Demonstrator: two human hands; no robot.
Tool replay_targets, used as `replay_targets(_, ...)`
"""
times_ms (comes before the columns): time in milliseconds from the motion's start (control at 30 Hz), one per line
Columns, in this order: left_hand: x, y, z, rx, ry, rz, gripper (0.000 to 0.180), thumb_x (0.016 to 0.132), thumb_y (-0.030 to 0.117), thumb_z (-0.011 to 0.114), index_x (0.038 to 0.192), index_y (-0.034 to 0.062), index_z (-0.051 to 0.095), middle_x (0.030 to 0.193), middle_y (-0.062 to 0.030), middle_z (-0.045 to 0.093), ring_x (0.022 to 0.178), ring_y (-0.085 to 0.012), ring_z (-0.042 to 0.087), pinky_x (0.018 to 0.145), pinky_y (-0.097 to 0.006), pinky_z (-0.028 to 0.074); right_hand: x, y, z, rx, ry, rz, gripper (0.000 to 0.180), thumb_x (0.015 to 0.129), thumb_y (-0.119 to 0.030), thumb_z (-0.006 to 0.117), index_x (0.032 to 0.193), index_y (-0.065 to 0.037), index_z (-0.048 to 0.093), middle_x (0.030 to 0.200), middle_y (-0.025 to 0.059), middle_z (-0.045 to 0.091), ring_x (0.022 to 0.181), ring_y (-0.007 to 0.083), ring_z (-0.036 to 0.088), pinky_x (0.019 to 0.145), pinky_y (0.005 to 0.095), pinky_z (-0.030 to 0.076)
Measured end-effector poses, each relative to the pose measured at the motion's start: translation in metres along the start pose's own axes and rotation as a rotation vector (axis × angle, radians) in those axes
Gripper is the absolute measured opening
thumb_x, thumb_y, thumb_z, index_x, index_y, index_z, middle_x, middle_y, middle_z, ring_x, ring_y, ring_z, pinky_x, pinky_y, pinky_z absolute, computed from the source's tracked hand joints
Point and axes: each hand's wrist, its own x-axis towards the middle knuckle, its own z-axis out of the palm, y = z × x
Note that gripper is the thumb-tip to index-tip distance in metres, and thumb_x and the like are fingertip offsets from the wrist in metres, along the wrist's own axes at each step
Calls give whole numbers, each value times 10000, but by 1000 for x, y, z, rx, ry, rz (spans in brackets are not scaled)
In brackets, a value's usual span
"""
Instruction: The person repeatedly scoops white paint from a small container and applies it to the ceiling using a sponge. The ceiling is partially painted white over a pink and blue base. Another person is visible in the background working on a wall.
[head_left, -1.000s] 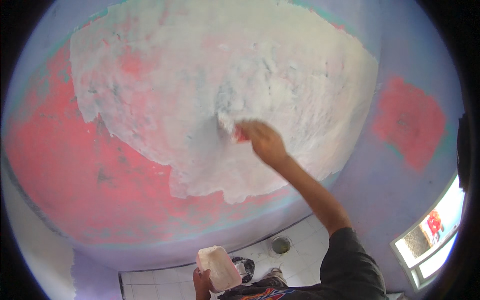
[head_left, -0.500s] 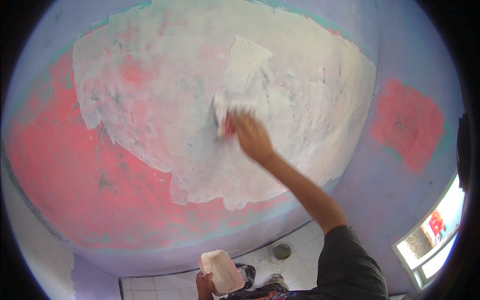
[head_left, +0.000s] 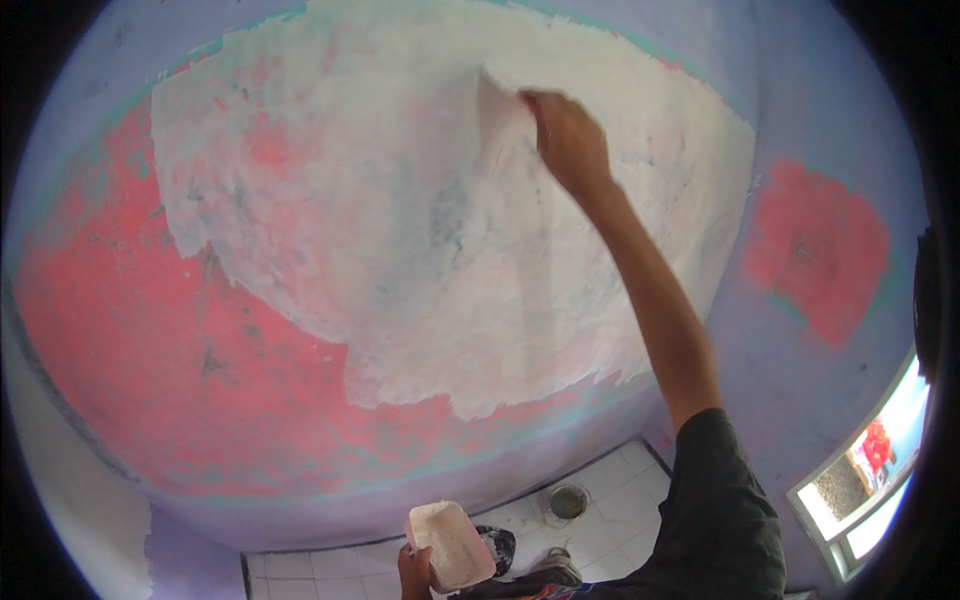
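My right hand reaches high on the wall, its fingers closed round a putty knife. The wide blade looks whitish, lies against the wall and is somewhat blurred; its handle is mostly hidden by my fingers. Around it spreads a thin, uneven coat of white filler, with pink and grey showing through in patches. Low down, my left hand grips the near left side of a pinkish rectangular tub. Pale filler lies inside the tub, which tilts slightly.
Bare pink wall shows left of and below the filler, edged with turquoise and lilac paint. Another pink patch marks the right wall, above a bright window. On the tiled floor stand a small bucket and my shoes.
My right hand has moved up and to the right with the putty knife. The thick filler strip seen there earlier is now smoothed or covered. My left hand and the tub stay nearly in place.
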Motion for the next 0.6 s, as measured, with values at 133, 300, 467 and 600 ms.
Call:
replay_targets(133, 9, -19, -18, 100, -46, 218, 444, 841, 155, 639, 1214, -85, 608, 1053, -175, 692, 923, -291, 704, 802, -384, 557, -128, -82, 29, 297, -148, -67, 333, 872, -12, 565, 1166, -96, 699, 1116, 86, 728, 1029, 273, 687, 897, 392, 557)
replay_targets(300, -7, 13, 1, 4, -47, 67, 428, 836, 158, 638, 1182, -93, 618, 1021, -165, 696, 876, -278, 703, 763, -377, 557, -133, -98, 8, 367, -336, -53, 364, 868, 18, 552, 1184, -107, 683, 1155, 85, 717, 1062, 265, 682, 921, 394, 557)
replay_targets(467, -13, 17, 10, -74, -28, 69, 428, 832, 184, 634, 1172, -77, 619, 992, -147, 700, 835, -252, 695, 745, -359, 551, 31, -8, -11, 93, 5, 78, 245, 991, -108, 576, 1200, -119, 702, 1123, 130, 722, 1013, 343, 678, 857, 440, 544)
replay_targets(600, -6, 2, 5, -26, -47, 103, 447, 833, 200, 638, 1189, -68, 608, 1000, -141, 696, 836, -248, 696, 731, -356, 550, -10, -35, 9, 24, -75, -40, 298, 945, -54, 528, 1170, -111, 716, 1141, 113, 736, 1037, 333, 683, 898, 429, 550)
